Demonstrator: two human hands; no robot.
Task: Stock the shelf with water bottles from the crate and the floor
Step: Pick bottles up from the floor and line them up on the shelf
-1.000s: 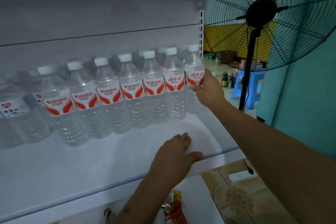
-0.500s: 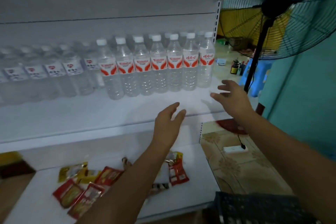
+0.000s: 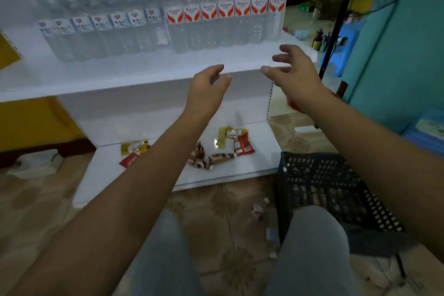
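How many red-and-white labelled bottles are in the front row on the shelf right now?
7 red-and-white labelled bottles, standing side by side at the right end of the upper shelf, right of the blue-labelled bottles. More caps show behind, so further rows may be hidden.

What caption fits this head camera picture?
Both empty hands, left and right, hover before the shelf of water bottles.

Both hands hang empty before the shelf (image 3: 134, 72), left hand (image 3: 207, 89) at 12 o'clock, right hand (image 3: 292, 74) at 1, fingers loosely spread. Bottles (image 3: 211, 12) line the shelf. The crate (image 3: 322, 182) sits at 4 o'clock.
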